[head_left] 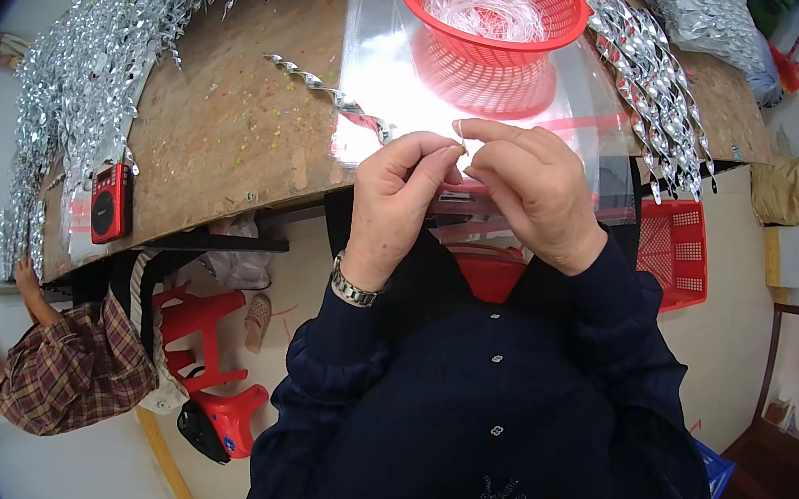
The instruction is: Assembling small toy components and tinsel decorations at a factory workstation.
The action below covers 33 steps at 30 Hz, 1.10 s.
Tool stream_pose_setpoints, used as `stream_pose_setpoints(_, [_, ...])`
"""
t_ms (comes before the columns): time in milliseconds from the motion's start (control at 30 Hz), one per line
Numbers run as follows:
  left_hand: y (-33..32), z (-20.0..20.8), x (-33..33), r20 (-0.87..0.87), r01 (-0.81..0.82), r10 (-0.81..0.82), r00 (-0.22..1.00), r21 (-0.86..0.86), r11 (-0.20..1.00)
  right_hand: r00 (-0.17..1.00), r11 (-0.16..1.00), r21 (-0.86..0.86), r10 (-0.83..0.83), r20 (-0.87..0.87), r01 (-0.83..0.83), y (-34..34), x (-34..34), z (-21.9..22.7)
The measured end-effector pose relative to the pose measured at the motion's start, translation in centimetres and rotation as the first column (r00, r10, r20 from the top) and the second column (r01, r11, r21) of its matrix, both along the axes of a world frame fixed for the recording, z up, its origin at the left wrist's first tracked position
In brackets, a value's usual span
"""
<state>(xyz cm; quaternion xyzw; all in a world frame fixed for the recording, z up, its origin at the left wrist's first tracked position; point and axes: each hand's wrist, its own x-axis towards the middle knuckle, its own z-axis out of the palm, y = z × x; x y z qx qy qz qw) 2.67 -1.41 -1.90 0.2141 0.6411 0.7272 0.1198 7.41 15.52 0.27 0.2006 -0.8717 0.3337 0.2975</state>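
My left hand [390, 203], with a metal watch on its wrist, is closed in a pinch above the table's near edge. A twisted silver foil strip [343, 101] runs from the table to behind its fingers, and a tiny bit of its end seems to show at the fingertips. My right hand [539, 187] meets it fingertip to fingertip, also pinching. A short piece of thin white thread [459, 129] shows at its index finger; the rest is too small to make out. Beyond both hands, a red plastic basket [491, 50] holds a tangle of white thread [487, 9].
Clear plastic sheets [376, 45] lie under the basket on the wooden table [225, 116]. Silver foil strips [652, 91] are piled right, with more silver tinsel [92, 58] left. A red radio [110, 201] stands at the edge. Another person [71, 368] works at far left. A red crate [676, 256] is below right.
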Motion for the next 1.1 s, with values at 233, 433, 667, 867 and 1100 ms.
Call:
stream_pose_setpoints(233, [-0.1, 0.4, 0.0, 0.080, 0.013, -0.014, 0.997, 0.009, 1.000, 0.992, 0.976, 0.219, 0.031, -0.126, -0.002, -0.2, -0.1, -0.3])
stream_pose_setpoints(433, [-0.2, 0.0, 0.0, 0.106, -0.026, 0.030, 0.994, -0.034, 0.999, 0.992, 0.976, 0.215, 0.050, -0.117, -0.024, -0.4, -0.3, -0.7])
stream_pose_setpoints(667, [-0.5, -0.2, -0.2, 0.151, 0.002, 0.000, 0.989, -0.016, 1.000, 0.997, 0.998, -0.061, 0.002, 0.084, 0.003, -1.1, 0.3, -0.8])
stream_pose_setpoints(867, [-0.6, -0.3, -0.2, 0.130, 0.014, -0.016, 0.991, 0.014, 1.000, 0.976, 0.955, -0.290, -0.001, 0.216, 0.065, -0.9, -0.1, -1.2])
stream_pose_setpoints(1100, [-0.8, -0.1, -0.1, 0.122, 0.075, -0.068, 0.990, -0.050, 0.996, 0.942, 0.939, -0.320, -0.009, 0.335, 0.122, -1.1, -0.3, -1.2])
